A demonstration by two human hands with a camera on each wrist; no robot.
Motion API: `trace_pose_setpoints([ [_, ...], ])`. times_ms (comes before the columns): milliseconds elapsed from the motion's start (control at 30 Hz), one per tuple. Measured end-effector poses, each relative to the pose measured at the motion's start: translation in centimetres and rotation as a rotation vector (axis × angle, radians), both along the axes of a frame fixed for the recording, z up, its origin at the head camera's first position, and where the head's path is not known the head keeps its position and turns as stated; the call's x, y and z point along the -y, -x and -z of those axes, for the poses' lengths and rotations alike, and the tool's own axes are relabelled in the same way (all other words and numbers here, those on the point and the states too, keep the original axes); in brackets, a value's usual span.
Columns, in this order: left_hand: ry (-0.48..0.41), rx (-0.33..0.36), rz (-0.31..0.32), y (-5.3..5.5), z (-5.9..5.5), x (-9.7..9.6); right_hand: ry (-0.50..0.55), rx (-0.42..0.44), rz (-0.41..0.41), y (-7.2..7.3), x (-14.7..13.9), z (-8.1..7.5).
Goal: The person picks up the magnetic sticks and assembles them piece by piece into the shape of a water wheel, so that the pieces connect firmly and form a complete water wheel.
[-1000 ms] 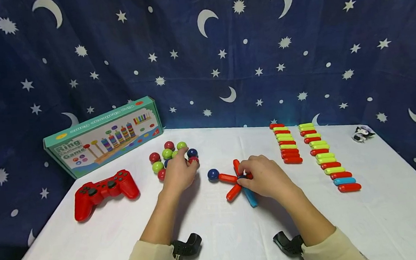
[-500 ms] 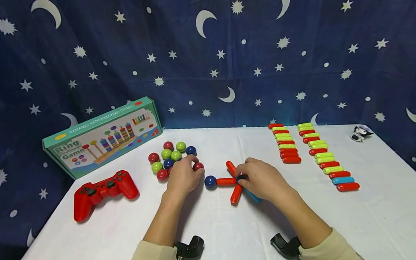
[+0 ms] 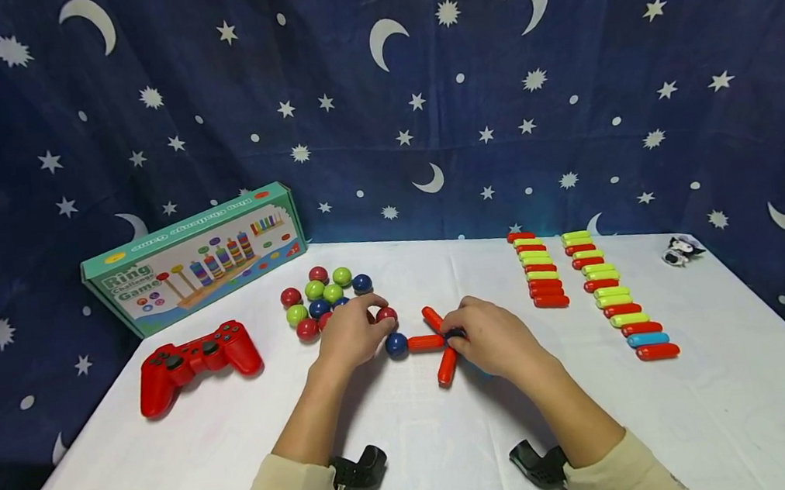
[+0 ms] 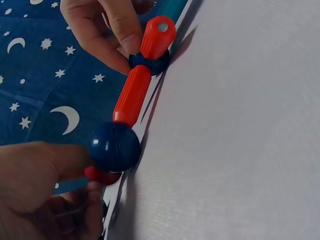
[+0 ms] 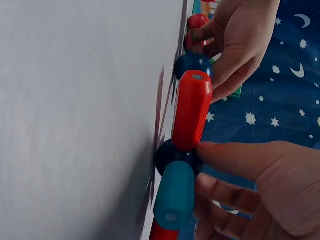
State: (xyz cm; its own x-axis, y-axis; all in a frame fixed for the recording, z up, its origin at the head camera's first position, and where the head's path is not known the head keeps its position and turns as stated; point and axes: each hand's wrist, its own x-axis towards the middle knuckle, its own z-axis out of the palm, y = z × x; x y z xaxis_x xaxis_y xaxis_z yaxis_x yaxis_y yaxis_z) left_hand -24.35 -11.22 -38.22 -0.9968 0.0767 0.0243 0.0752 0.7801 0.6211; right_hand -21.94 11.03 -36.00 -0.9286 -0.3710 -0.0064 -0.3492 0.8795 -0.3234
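My left hand [image 3: 353, 334] pinches a red ball [image 3: 386, 315] between thumb and fingers, just behind a blue ball [image 3: 397, 345]. That blue ball joins the left end of a red stick [image 3: 425, 342]. My right hand [image 3: 490, 337] grips a second blue ball [image 5: 172, 156] at the centre of the piece, where several sticks meet. Two more red sticks spread from it, one toward the back [image 3: 432, 320] and one toward the front [image 3: 447, 367]. A blue stick [image 5: 173, 192] is mostly covered by the right hand in the head view.
Red, green and blue balls [image 3: 333, 293] cluster behind the left hand. A red game controller [image 3: 199, 359] and a green game box [image 3: 197, 258] stand at left. Two columns of sticks [image 3: 543, 278] and a small black-and-white figure [image 3: 680, 251] lie at right on the white table [image 3: 411, 461].
The left hand has picked a red ball from the cluster and moved it right, close to the blue end ball. The stick piece has turned and shifted slightly left under the right hand.
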Motion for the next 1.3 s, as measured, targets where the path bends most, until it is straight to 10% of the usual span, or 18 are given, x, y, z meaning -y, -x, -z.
trace_pose_setpoints([
  [200, -0.143, 0.033, 0.096, 0.1, 0.3, 0.0, 0.064, 0.014, -0.042, 0.1, -0.4, 0.2],
  [567, -0.146, 0.06, 0.111, 0.2, 0.2, 0.2, 0.067, 0.043, -0.02, 0.3, -0.4, 0.3],
  [967, 0.045, -0.102, -0.262, 0.0, -1.2, 1.8, 0.014, -0.03, 0.085, 0.4, -0.4, 0.3],
  [1300, 0.145, -0.042, -0.233, -0.2, -1.1, 2.1, 0.023, 0.014, 0.054, 0.4, -0.4, 0.0],
])
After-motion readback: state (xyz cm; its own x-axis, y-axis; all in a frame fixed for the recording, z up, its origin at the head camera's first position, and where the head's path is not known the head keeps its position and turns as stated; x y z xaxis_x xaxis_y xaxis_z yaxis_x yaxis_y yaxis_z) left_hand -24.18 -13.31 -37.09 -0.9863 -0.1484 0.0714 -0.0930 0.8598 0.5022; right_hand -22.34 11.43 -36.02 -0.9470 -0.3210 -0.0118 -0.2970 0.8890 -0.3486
